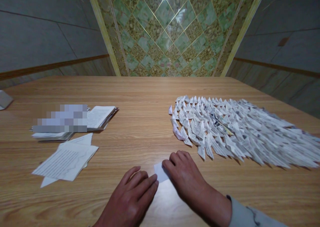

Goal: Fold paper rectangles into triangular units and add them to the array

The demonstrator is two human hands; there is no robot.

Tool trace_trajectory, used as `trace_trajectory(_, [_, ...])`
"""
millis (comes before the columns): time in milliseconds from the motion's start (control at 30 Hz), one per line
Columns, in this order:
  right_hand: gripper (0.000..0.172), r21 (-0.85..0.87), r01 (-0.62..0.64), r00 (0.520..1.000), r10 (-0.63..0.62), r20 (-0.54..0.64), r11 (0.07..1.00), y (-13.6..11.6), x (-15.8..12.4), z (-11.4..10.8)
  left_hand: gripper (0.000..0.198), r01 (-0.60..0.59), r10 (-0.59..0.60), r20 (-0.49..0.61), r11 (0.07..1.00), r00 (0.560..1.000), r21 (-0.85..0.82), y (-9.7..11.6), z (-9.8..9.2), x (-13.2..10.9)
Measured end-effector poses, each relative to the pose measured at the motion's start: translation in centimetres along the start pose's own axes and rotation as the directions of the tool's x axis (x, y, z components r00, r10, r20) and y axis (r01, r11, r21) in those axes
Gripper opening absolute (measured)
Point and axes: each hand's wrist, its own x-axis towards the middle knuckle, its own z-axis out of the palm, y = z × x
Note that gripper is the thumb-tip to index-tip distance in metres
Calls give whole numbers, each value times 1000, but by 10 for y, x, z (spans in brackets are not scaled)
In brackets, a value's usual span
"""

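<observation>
A small white piece of paper lies on the wooden table near the front edge, mostly covered by my hands. My left hand rests flat with its fingers stretched out, their tips touching the paper's left side. My right hand lies over the paper's right side, fingers curled and pressing down on it. How the paper is folded under the hands is hidden.
A large spread of several small folded printed-paper pieces covers the right side of the table. At the left lie loose printed sheets and an open book stack. A grey object sits at the far left edge.
</observation>
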Motion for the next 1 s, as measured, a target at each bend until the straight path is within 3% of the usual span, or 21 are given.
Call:
trace_trajectory(167, [10,47,30,999,-32,41,998,5,-2,-3,30,59,-56,48,996,997,-70,-2,0,11])
trace_trajectory(267, [12,59,32,998,-34,47,998,6,-2,-4,18,164,-151,126,982,981,-95,-5,-2,19])
trace_trajectory(400, [10,71,18,999,-21,35,997,5,-3,-4,17,423,-401,205,903,893,-76,-9,-5,21])
trace_trajectory(467, [7,73,10,1000,-12,29,997,4,-3,-3,19,497,-459,249,860,853,-119,-8,-4,20])
trace_trajectory(767, [19,177,-23,999,19,26,984,0,-1,-7,13,565,-515,233,753,825,-338,-1,5,25])
trace_trajectory(1000, [28,209,-15,1000,19,-17,978,1,-2,-6,26,629,-606,232,601,761,-494,4,11,31])
